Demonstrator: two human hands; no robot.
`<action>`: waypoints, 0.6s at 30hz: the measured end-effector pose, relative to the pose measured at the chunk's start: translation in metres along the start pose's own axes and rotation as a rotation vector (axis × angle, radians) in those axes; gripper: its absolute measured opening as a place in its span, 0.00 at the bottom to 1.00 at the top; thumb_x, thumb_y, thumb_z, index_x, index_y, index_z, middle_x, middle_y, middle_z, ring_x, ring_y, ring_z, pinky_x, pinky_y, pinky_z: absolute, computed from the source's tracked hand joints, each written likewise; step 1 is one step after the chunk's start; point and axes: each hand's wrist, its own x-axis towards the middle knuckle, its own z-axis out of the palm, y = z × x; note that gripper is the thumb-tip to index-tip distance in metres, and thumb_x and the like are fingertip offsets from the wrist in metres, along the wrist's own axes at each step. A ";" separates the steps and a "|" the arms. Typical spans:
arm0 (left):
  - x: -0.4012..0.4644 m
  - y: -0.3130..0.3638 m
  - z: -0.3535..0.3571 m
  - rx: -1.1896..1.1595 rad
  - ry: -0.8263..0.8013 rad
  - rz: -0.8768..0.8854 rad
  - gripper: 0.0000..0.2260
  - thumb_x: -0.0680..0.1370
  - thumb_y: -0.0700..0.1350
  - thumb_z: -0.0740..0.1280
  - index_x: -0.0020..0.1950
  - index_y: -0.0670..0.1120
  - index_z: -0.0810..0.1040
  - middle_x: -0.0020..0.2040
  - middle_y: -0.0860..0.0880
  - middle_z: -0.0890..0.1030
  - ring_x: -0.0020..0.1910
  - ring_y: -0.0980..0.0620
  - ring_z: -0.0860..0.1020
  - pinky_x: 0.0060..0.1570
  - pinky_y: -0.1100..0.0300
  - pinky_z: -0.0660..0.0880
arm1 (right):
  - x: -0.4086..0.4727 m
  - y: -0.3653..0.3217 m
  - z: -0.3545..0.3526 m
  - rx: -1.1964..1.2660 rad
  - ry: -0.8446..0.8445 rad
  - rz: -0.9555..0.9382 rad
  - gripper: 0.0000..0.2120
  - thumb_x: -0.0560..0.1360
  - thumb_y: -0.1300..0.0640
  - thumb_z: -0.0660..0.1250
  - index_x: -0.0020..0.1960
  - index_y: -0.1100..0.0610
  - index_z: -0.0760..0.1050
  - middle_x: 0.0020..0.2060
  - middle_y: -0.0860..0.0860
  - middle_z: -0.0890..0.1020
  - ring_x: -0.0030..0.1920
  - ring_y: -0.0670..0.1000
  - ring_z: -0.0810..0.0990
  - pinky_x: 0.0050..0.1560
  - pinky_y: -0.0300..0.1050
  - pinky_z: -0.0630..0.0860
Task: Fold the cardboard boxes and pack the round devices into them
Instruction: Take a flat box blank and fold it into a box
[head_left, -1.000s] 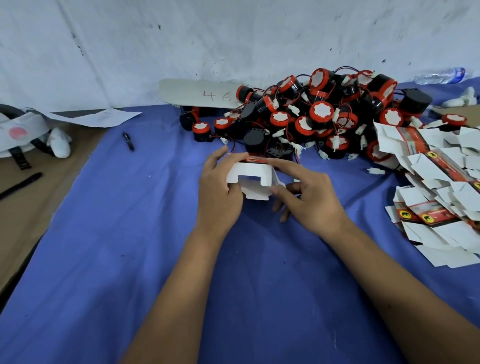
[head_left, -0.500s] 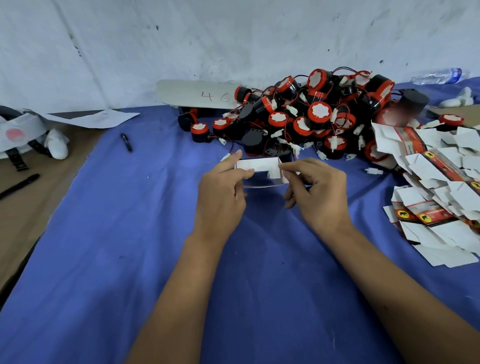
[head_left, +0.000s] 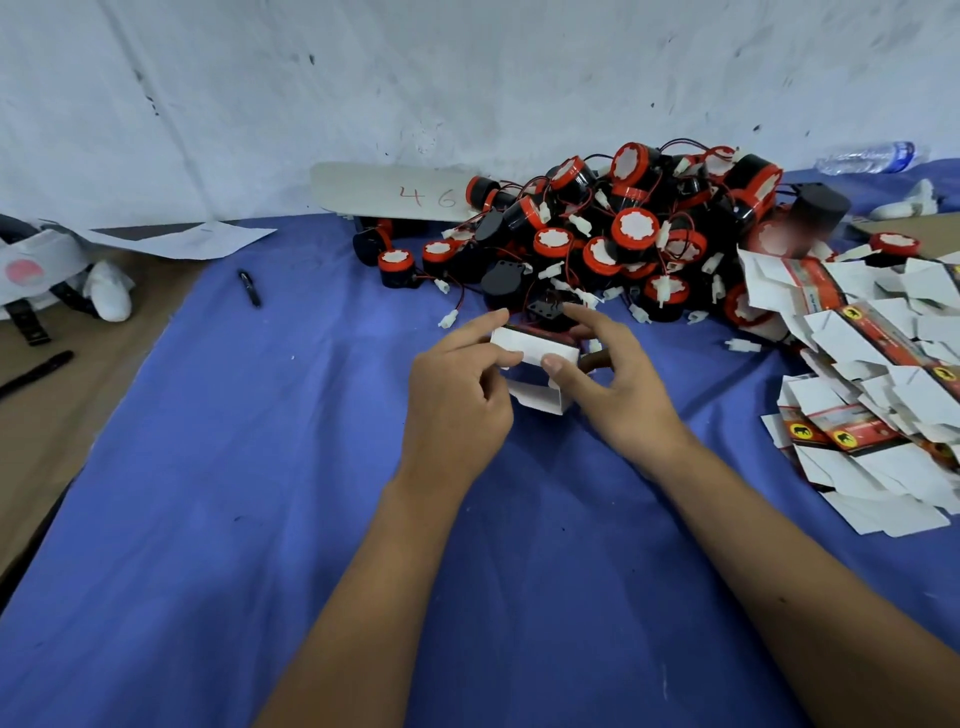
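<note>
Lying on the blue cloth (head_left: 218, 519) as the landmark, things run from its left edge across to its right: off that left edge sit a white strapped item (head_left: 47, 270) and a black marker (head_left: 34, 370) on brown board, with a sheet of paper (head_left: 192, 240) at the cloth's far left corner. A black pen (head_left: 250, 289) rests on the cloth's far left part. Near the cloth's middle, the left hand (head_left: 457, 400) pinches the left end of a small white cardboard box (head_left: 535, 353) between thumb and curled fingers, and the right hand (head_left: 618, 384) grips its right end, thumb on the near face and index finger arched over the top. The box is half formed, a white flap hanging open beneath it and a red printed edge showing along its top; whether anything is inside cannot be told. Beyond it, at the cloth's far side, lies a heap of round black devices with red rims (head_left: 634, 228), wires and white plugs tangled among them. On the cloth's right side spreads a pile of flat unfolded box blanks (head_left: 872, 374), white with red and yellow print. A plastic bottle (head_left: 865, 157) lies at the far right corner.
</note>
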 end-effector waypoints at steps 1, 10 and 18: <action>0.000 0.001 0.000 -0.003 0.003 -0.004 0.16 0.72 0.26 0.64 0.49 0.39 0.88 0.64 0.44 0.84 0.62 0.50 0.81 0.51 0.68 0.77 | 0.000 -0.001 0.000 0.031 -0.053 0.017 0.25 0.79 0.44 0.69 0.74 0.41 0.70 0.61 0.45 0.75 0.49 0.45 0.79 0.51 0.42 0.78; 0.000 -0.002 0.001 -0.169 0.215 -0.250 0.16 0.74 0.27 0.64 0.47 0.43 0.88 0.60 0.47 0.86 0.56 0.54 0.84 0.50 0.58 0.82 | -0.002 -0.001 -0.008 0.159 -0.298 0.019 0.35 0.74 0.49 0.77 0.76 0.37 0.66 0.64 0.45 0.79 0.33 0.48 0.76 0.33 0.45 0.79; -0.003 -0.004 0.006 0.000 0.048 0.015 0.18 0.71 0.25 0.63 0.48 0.40 0.88 0.62 0.44 0.84 0.61 0.47 0.81 0.60 0.60 0.77 | 0.000 0.008 -0.003 0.141 -0.209 0.078 0.32 0.76 0.50 0.75 0.76 0.45 0.66 0.60 0.42 0.80 0.34 0.51 0.81 0.33 0.48 0.79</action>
